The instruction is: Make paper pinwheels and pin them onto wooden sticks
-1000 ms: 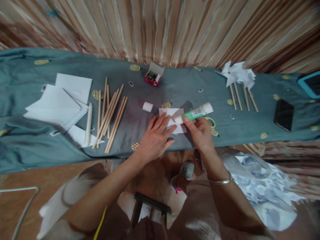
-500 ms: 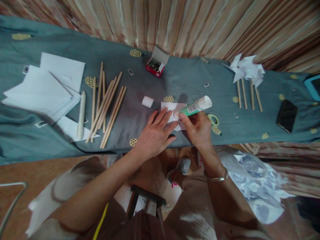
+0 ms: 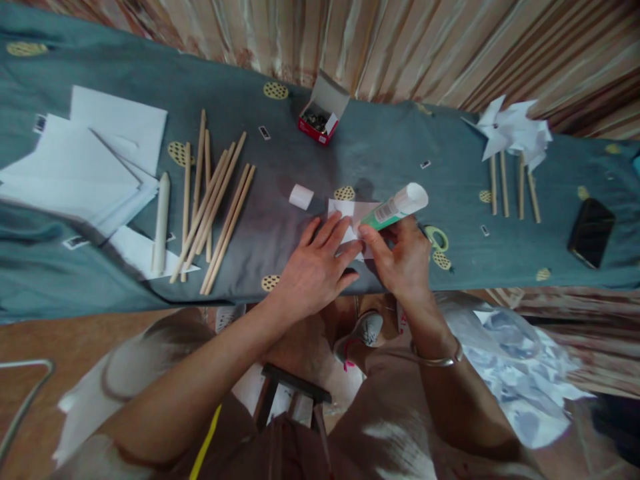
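A small white paper square lies near the table's front edge, with a lighter piece on its left part. My left hand rests flat on it, fingers spread. In my right hand is a green and white glue stick, tilted with its lower end against the paper between my hands. That tip is partly hidden by my fingers. The white cap lies on the cloth to the left. Just right of my right hand are scissors with light green handles, partly covered by the hand.
Several wooden sticks, a thicker pale stick and white paper sheets lie at left. A red box of small metal pieces stands open behind. Paper pinwheels and a black phone are at right.
The whole view has shifted slightly. My left hand still presses the paper, and my right hand keeps the glue stick's tip on it with only a small movement.
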The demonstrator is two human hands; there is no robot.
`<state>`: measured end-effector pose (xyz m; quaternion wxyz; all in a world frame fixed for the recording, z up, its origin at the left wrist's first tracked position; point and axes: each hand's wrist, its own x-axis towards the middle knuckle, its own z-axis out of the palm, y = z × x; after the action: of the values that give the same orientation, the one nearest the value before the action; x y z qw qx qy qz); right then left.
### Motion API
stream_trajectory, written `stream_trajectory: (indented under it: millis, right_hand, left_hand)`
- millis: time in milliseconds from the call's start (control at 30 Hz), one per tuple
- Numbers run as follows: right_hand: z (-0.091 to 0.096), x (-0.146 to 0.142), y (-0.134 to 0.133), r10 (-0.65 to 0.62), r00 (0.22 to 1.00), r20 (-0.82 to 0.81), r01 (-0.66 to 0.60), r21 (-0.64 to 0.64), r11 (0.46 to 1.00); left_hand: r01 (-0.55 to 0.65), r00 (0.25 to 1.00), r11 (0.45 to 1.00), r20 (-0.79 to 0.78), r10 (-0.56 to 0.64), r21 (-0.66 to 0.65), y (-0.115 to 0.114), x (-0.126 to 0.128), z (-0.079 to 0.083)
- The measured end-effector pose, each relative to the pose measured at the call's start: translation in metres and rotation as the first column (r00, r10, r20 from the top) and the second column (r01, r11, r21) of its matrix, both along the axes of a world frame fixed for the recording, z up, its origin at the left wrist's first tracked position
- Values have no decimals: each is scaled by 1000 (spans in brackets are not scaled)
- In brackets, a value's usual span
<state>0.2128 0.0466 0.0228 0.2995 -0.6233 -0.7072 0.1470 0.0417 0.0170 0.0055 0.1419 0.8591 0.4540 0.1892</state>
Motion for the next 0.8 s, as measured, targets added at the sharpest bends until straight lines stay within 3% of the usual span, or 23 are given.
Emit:
stream_trajectory:
  millis: [633, 800]
  right_hand:
    - [-2, 0, 0, -31, 994, -101, 23, -80, 997]
    - [-3, -2, 1, -30, 993, -111, 26, -41, 999]
  left_hand:
    - [-2, 1000, 1000, 13, 2, -30, -1, -1, 3]
    - [-9, 1000, 1000, 8, 9, -19, 0, -1, 2]
